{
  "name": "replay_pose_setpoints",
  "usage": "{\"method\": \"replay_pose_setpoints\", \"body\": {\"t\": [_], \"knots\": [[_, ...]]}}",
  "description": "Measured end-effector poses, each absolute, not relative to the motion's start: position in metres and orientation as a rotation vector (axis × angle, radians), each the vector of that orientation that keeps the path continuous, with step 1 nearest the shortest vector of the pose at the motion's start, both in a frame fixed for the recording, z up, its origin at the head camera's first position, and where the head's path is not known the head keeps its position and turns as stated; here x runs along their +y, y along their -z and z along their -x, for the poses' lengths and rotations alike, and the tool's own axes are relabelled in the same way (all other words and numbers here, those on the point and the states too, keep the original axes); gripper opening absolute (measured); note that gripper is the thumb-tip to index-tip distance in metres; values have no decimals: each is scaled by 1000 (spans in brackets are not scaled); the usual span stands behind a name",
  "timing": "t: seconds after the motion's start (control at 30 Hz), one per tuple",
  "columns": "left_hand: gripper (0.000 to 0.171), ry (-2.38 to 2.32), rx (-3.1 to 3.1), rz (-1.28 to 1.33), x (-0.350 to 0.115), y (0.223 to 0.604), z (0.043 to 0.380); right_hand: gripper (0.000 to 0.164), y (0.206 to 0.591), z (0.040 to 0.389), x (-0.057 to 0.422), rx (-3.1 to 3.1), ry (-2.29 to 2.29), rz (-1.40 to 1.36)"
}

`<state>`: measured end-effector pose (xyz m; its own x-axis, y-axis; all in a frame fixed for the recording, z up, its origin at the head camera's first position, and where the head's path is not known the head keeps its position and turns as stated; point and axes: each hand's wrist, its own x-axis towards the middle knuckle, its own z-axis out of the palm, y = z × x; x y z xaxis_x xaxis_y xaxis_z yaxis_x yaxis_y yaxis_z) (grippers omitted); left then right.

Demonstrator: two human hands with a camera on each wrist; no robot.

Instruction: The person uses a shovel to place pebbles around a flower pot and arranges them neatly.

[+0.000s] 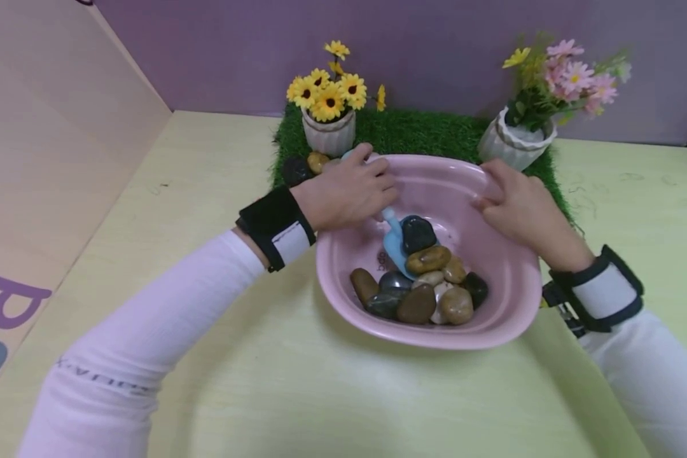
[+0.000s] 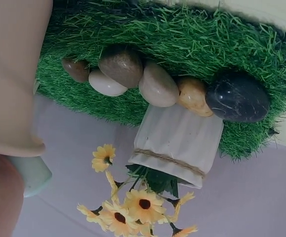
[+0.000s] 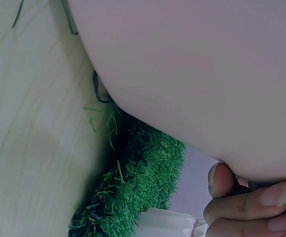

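A pink plastic basin (image 1: pixel 429 338) is tilted toward me, with several smooth stones (image 1: pixel 416 304) gathered at its near side. My left hand (image 1: pixel 349 191) grips its back-left rim together with the handle of a light blue toy shovel (image 1: pixel 395 251). The handle's end (image 2: pixel 31 175) pokes out beside a finger in the left wrist view. Inside the basin, the shovel's scoop lies under a black stone (image 1: pixel 418 234) and against a brown one. On the right, my right hand (image 1: pixel 521 210) holds the back-right rim, thumb inside and fingers (image 3: pixel 251 205) curled on the outer side.
Behind the basin lies an artificial grass mat (image 1: pixel 429 133). On it stand a white pot with yellow flowers (image 1: pixel 329 130) and another with pink flowers (image 1: pixel 512 140). A row of stones, including a black one (image 2: pixel 237 96), lies before the yellow-flower pot. A purple wall (image 1: pixel 435 63) rises behind.
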<state>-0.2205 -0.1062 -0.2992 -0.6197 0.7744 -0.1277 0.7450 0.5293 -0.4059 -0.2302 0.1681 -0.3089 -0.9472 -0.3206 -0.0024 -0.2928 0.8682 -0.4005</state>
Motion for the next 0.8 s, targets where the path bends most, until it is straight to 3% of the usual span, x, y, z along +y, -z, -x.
{"method": "replay_pose_setpoints", "body": {"t": [0.5,0.8], "knots": [[32,-545,-2665,1287,-112,303,222,55,309,228,166,2968,634,483],[46,-475,-2706,1347,-108,303,220,54,308,228,167,2986,633,501]]}}
